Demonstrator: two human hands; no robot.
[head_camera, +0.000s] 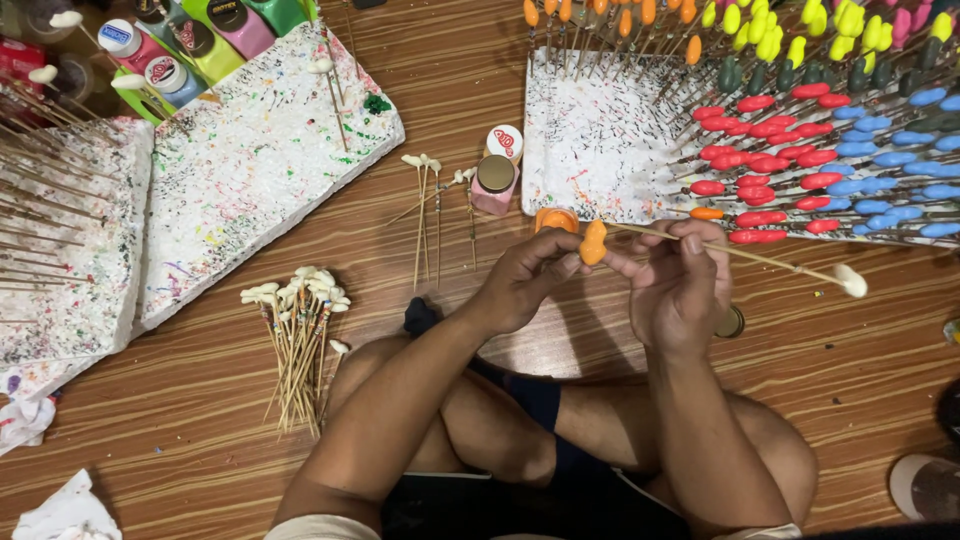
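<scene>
I sit cross-legged on a wooden floor. My left hand (527, 277) pinches an orange-painted oval piece (594, 243) on the end of a thin wooden stick (740, 252). My right hand (680, 285) grips the same stick further along; its far end carries a white unpainted tip (852, 281). An open orange paint pot (555, 218) stands just beyond my left hand, beside a pink paint bottle (495, 182).
A paint-speckled foam board (600, 140) at top right holds several sticks with red, blue, orange, yellow and green pieces. Another speckled board (250, 170) lies at left, paint bottles (190, 45) behind it. A bundle of white-tipped sticks (300, 340) lies on the floor.
</scene>
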